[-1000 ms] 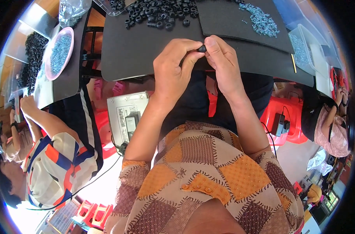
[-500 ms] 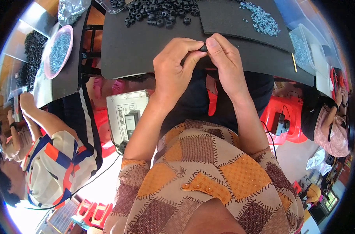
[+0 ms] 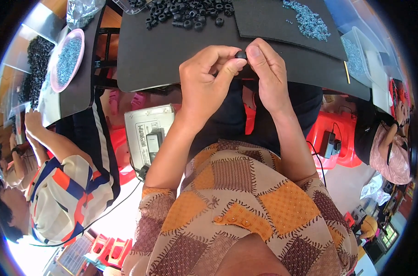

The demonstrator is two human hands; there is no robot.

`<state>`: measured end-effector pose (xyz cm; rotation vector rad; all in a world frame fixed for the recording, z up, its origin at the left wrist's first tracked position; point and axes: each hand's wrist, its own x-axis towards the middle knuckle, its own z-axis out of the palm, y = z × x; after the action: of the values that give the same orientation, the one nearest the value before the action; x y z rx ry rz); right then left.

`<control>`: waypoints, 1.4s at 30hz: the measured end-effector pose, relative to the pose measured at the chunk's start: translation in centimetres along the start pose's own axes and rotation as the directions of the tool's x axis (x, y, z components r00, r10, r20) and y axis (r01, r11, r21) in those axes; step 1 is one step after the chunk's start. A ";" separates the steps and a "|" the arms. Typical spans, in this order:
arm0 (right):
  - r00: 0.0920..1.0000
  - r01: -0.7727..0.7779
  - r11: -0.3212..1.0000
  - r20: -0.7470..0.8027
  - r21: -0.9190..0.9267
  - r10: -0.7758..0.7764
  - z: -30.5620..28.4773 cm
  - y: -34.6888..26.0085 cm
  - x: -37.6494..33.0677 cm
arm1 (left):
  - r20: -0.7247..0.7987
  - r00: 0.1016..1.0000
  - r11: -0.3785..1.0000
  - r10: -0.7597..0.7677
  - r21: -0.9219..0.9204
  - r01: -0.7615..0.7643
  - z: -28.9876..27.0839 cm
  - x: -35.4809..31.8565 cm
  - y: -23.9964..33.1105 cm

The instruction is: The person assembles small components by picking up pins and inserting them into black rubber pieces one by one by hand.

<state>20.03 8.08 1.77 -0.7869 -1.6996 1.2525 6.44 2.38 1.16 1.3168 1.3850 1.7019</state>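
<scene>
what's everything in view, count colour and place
table: one, black, ahead
loose parts: many, black, table's far side
mat: one, black, table's right
tub: one, clear, right
bowl: one, pink, left
bits: many, blue, on mat, in tub and bowl
stick: one, yellow, right of mat
box: one, white, below table edge
stools: several, red, both sides
co-workers: several, mixed clothing, both sides
held part: one, black, over table
left grip: one, bare, pinching held part
right grip: one, bare, beside held part
</scene>
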 end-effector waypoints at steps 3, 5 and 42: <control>0.997 0.080 0.993 0.008 -0.089 -0.080 -0.2 0.0 0.0 | 0.029 0.997 0.990 -0.076 -0.116 0.079 -0.1 -0.2 -0.1; 0.994 0.109 0.988 0.017 -0.108 -0.108 -0.2 -0.2 -0.1 | 0.049 0.989 0.979 -0.137 -0.143 0.142 -0.2 -0.2 0.3; 0.994 0.052 0.998 0.094 -0.024 -0.049 -1.7 0.8 0.0 | 0.336 0.877 0.763 -0.344 -0.445 0.470 -1.3 0.6 -0.8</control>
<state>21.60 9.00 1.27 -0.7060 -1.8034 1.2519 4.94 2.61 0.63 0.7985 0.8978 1.4162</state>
